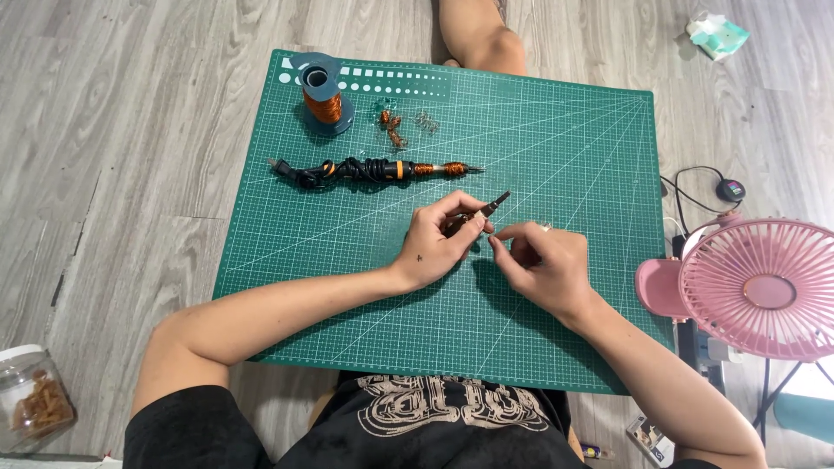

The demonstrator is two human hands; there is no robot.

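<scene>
What the right hand (543, 263) pinches between its curled fingertips is too small to make out; only a faint pale glint shows just above its knuckles. The left hand (437, 241) is closed around a slim dark tool (488, 208), whose handle is hidden in the fist while the pointed tip sticks out up and to the right, over the middle of the mat. The two hands sit just beside each other, fingertips nearly meeting.

They work over a green cutting mat (573, 148) laid on a grey wood-look floor (122, 174). At the mat's far edge stands a spool of copper wire (322, 95), with small copper coils (393, 128) near it and a black-and-orange soldering iron (373, 169) lying below. A pink fan (764, 291) stands to the right, a jar (35, 399) is cut off at the lower left
</scene>
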